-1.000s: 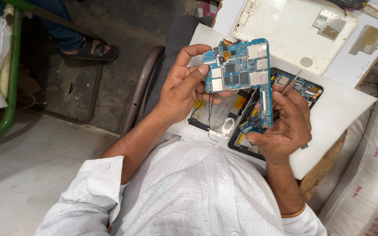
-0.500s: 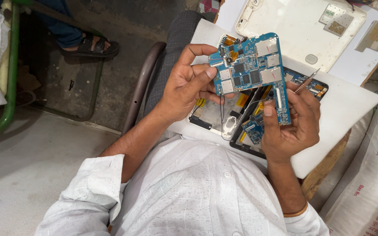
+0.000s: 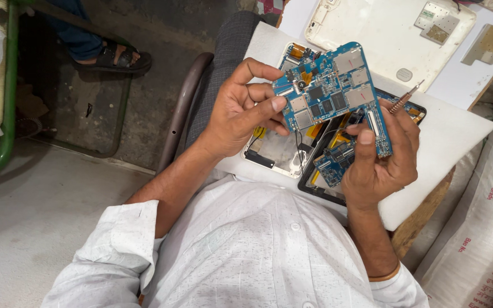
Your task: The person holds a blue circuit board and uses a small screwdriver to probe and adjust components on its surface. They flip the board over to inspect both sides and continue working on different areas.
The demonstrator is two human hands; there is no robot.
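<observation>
You hold the blue circuit board (image 3: 332,91) up off the worktop (image 3: 457,142), tilted, component side facing you, metal shields and black chips showing. Your left hand (image 3: 241,108) pinches its left edge, thumb on the face near the lower left corner, fingers curled behind: grip closed on the board. Your right hand (image 3: 380,162) grasps the lower right edge, thumb pressed on the face; that same hand also pins a thin metal tool (image 3: 405,98), tip sticking up and right past the fingers. Can't tell whether it's tweezers or a driver.

Directly below the board lies the opened tablet shell (image 3: 281,151), silvery inner frame exposed, orange flex strips and a thin black wire visible in it. A second, smaller blue board (image 3: 332,162) sits partly under your right hand, seemingly in the shell.

Progress, judged: the board is already free of the shell and lifted clear, so removal looks done; the shell is still open, and the small board and flex strips remain in place.

Further out: a white back cover (image 3: 383,34) lies inside-up on the worktop's far side, with small shield plates (image 3: 437,25) on it. White woven sacks (image 3: 480,228) lean at your right. Bare floor at left, with another person's sandalled foot (image 3: 112,57) by a green metal frame (image 3: 7,114).
</observation>
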